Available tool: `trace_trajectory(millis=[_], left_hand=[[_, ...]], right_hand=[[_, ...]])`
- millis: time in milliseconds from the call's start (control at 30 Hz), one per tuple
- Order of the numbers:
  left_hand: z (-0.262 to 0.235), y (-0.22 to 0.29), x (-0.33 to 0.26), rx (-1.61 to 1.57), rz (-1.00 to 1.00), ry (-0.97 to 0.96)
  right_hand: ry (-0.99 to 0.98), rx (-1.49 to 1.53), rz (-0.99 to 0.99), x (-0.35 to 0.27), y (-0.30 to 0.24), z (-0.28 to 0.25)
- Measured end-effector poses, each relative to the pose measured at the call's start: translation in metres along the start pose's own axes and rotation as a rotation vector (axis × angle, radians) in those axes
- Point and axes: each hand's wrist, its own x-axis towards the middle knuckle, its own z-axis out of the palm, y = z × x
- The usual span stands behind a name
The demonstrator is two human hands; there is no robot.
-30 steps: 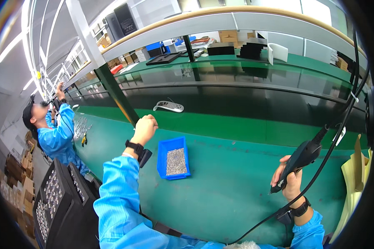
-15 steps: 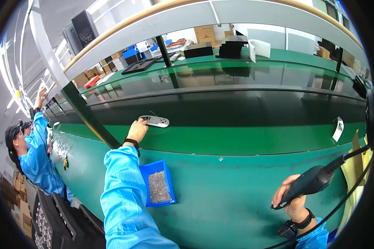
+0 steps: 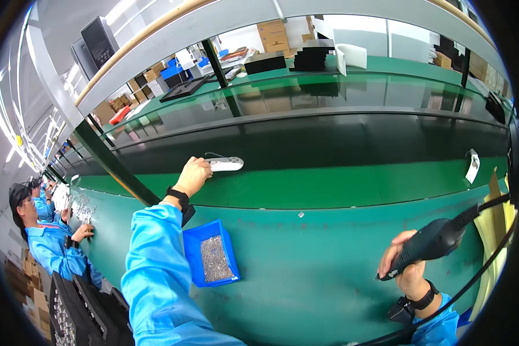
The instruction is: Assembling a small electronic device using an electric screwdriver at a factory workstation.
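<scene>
With my left arm stretched across the bench, my left hand [image 3: 194, 175] grips the end of a white, elongated plastic housing [image 3: 229, 164] at the edge of the dark strip. A thin wire sticks up from it, and my fingers cover its near end. My right hand [image 3: 412, 279] is wrapped round a black electric screwdriver [image 3: 432, 242], its tip pointing left and down above the green bench. Beside my left sleeve stands a blue bin [image 3: 191, 254] holding many small metal screws [image 3: 216, 262].
A black cable [image 3: 481, 271] runs down the right side. Another white part [image 3: 472, 167] lies at the far right, near yellow sheets [image 3: 493, 254]. A green post [image 3: 112, 158] rises left of my arm. A co-worker [image 3: 55, 245] sits at left beside black trays [image 3: 83, 305].
The white housing has turned in my left hand, hiding more of its open inside. The view has shifted slightly. At left, the co-worker's raised arm has come down to the bench.
</scene>
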Motion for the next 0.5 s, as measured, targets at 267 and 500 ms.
trace_trajectory(millis=[267,500], left_hand=[[-0.177,0.158,0.033,-0.224,0.157,0.036],[-0.207,0.356,-0.014,-0.349,0.331,-0.068]], right_hand=[[0.025,0.12,-0.186,-0.001,-0.026,0.007],[0.02,0.171,-0.283,-0.03,-0.067,0.014]])
